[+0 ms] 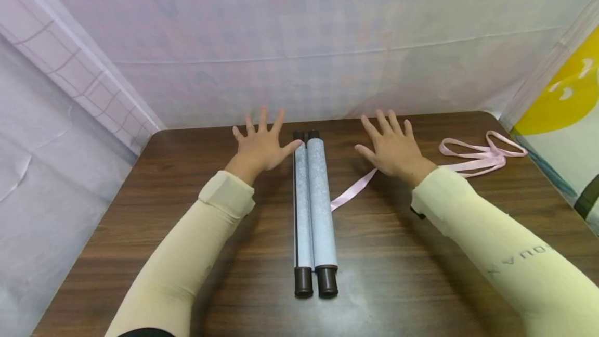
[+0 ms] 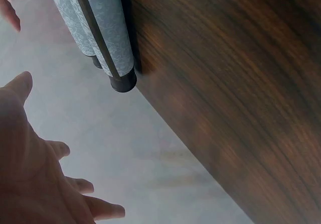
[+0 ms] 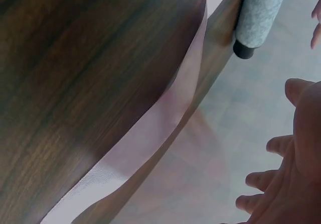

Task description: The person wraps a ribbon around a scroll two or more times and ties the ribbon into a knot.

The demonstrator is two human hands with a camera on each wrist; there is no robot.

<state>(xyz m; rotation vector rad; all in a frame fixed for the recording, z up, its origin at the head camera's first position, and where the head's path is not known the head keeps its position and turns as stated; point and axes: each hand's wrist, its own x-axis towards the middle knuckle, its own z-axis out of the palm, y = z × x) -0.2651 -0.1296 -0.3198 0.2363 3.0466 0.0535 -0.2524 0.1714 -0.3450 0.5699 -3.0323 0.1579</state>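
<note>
A scroll [image 1: 322, 202] lies on the table, wound onto two side-by-side rollers in pale blue patterned covering with dark brown end caps. My left hand [image 1: 260, 147] is spread with straight fingers just left of its far end; in the head view the thumb tip overlaps the left roller. On the other side my right hand [image 1: 392, 145] is likewise spread, palm down, and holds nothing. A pink ribbon [image 1: 354, 190] runs from under the scroll's right side, passes below the right hand and ends in loose loops. The left wrist view shows the scroll's capped end [image 2: 123, 81] beyond the thumb.
The dark wood-grain table [image 1: 374, 295] ends at a pale cloth curtain [image 1: 327, 40] behind the hands. White sheeting [image 1: 56, 170] hangs along the left side. A yellow printed panel [image 1: 568, 92] stands past the right edge, near the ribbon loops.
</note>
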